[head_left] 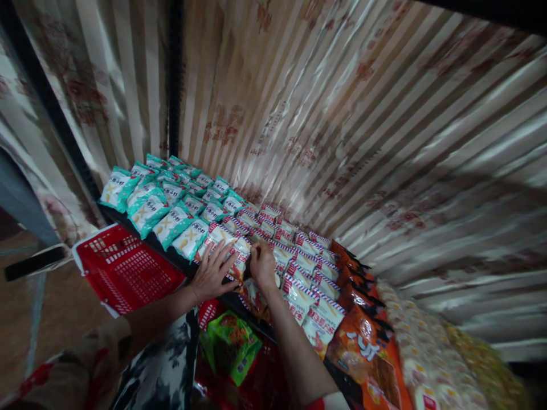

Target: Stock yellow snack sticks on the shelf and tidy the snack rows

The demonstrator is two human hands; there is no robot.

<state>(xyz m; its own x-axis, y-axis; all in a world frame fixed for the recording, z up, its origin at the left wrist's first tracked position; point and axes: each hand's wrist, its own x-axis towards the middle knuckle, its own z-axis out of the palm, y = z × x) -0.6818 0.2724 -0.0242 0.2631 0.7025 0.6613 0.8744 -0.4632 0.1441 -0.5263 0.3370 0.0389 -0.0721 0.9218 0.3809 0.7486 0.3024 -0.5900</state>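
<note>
My left hand (pixel 213 273) lies with its fingers spread over the front of a white snack bag (pixel 241 256) with red print and a striped top edge. Beside that bag's right edge is my right hand (pixel 262 265), its fingers curled closed at the top of the bag; the fingertips are partly hidden. More of the same white bags (pixel 297 299) stand in rows to the right. Turquoise-and-white snack bags (pixel 147 212) fill the rows on the left. All of them sit on a dark shelf (pixel 171 253).
A red plastic basket (pixel 137 267) is below the shelf at left. Under my arms, a green snack packet (pixel 233 344) lies in another red basket. Orange bags (pixel 363 341) and pale packed items (pixel 419 347) continue along the right. A patterned curtain (pixel 299 114) hangs behind.
</note>
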